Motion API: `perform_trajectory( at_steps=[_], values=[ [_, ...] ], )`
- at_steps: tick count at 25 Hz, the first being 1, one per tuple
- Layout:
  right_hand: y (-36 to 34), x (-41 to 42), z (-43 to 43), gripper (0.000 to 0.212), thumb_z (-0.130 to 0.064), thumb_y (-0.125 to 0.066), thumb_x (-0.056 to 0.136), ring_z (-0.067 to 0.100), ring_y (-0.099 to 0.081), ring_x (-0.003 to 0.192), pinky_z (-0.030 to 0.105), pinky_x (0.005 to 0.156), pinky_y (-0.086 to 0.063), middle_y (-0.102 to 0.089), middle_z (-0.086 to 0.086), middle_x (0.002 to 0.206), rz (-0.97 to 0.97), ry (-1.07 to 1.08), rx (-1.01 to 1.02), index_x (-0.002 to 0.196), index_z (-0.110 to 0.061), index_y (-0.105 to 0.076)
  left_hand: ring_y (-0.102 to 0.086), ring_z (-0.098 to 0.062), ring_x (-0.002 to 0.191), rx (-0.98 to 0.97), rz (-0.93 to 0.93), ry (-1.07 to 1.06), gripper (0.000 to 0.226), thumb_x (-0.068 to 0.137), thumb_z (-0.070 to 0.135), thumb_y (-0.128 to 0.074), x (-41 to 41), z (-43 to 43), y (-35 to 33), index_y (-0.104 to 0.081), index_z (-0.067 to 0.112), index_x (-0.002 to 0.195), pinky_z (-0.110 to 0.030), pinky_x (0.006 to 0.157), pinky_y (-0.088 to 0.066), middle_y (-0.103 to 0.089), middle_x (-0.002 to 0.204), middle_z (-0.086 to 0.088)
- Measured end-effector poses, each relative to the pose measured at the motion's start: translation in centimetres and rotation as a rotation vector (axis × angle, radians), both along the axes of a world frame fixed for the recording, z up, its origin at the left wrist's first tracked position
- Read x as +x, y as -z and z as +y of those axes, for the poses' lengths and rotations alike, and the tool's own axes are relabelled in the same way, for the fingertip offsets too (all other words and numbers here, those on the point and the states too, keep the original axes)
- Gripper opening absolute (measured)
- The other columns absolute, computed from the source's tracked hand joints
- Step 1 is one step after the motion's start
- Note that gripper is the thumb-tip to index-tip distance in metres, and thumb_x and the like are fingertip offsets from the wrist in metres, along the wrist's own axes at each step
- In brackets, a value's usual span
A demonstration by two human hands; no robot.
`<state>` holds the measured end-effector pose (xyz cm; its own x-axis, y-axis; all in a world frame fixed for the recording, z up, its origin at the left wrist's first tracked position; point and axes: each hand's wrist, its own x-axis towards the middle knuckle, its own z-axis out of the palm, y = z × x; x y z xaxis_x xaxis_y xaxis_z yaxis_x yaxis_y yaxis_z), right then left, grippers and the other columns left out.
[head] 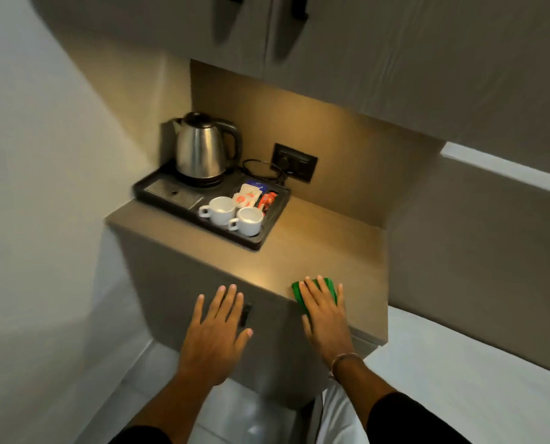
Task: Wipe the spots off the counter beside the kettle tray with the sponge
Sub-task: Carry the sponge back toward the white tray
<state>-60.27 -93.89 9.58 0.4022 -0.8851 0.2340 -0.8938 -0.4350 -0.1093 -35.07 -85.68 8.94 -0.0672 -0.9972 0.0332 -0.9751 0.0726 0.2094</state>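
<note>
A green sponge [326, 288] lies at the front right edge of the beige counter [325, 238]. My right hand [325, 315] rests flat on top of it, fingers spread and pressing it down. My left hand [217, 328] hovers open with fingers apart in front of the cabinet door, below the counter edge, holding nothing. The black kettle tray [275, 219] sits at the back left of the counter with a steel kettle [203, 149] on it. I cannot make out spots on the counter in this blurred frame.
Two white cups [232, 214] and sachets [251, 197] lie in the tray. A wall socket [296, 161] with the kettle's cord is behind it. Upper cabinets [331, 43] hang overhead. A black door handle [245, 314] is by my left hand. White bedding [459, 379] lies at right.
</note>
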Motion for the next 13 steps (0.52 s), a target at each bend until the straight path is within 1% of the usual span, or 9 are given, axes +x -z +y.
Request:
perform_trajectory(
  at_steps=[2, 4, 7, 10, 13],
  values=[
    [0.4, 3.8, 5.3, 0.076, -0.016, -0.065, 0.088, 0.031, -0.022, 0.157, 0.059, 0.127, 0.001, -0.036, 0.004, 0.166, 0.009, -0.128, 0.010, 0.157, -0.022, -0.034, -0.013, -0.031, 0.159, 0.007, -0.030, -0.101, 0.080, 0.099, 0.059, -0.015, 2.2, 7.4, -0.1, -0.022, 0.012, 0.163, -0.064, 0.127, -0.014, -0.020, 0.173, -0.011],
    [1.3, 8.0, 11.3, 0.074, -0.018, -0.061, 0.089, 0.030, -0.020, 0.157, 0.056, 0.126, 0.000, -0.035, 0.003, 0.166, 0.001, -0.268, 0.036, 0.158, -0.021, -0.034, -0.012, -0.030, 0.159, 0.002, -0.040, -0.222, 0.080, 0.099, 0.059, -0.017, 4.4, 14.8, -0.1, -0.023, 0.012, 0.163, -0.063, 0.127, -0.014, -0.019, 0.173, -0.011],
    [3.3, 13.2, 19.5, 0.069, -0.021, -0.055, 0.092, 0.027, -0.018, 0.158, 0.050, 0.126, 0.001, -0.035, 0.003, 0.166, -0.038, -0.422, 0.102, 0.158, -0.021, -0.033, -0.004, -0.030, 0.160, 0.032, -0.046, -0.377, 0.078, 0.103, 0.060, -0.020, 6.9, 24.6, 0.3, -0.014, 0.013, 0.165, -0.060, 0.128, -0.004, -0.010, 0.174, -0.011],
    [4.7, 19.0, 28.5, 0.069, -0.021, -0.059, 0.094, 0.026, -0.018, 0.158, 0.047, 0.125, 0.003, -0.035, 0.001, 0.166, -0.042, -0.608, 0.161, 0.158, -0.022, -0.032, 0.011, -0.029, 0.160, 0.076, -0.064, -0.587, 0.078, 0.106, 0.062, -0.021, 9.8, 35.1, 1.4, 0.002, 0.015, 0.165, -0.059, 0.127, 0.004, 0.006, 0.175, -0.009],
    [5.6, 24.0, 36.9, 0.068, -0.023, -0.056, 0.097, 0.025, -0.018, 0.158, 0.043, 0.125, 0.011, -0.032, 0.000, 0.168, -0.045, -0.778, 0.180, 0.160, -0.025, -0.029, 0.017, -0.027, 0.159, 0.090, -0.071, -0.774, 0.079, 0.106, 0.065, -0.016, 12.4, 45.3, 2.2, 0.006, 0.018, 0.164, -0.056, 0.124, 0.014, 0.012, 0.174, -0.006]
  ],
)
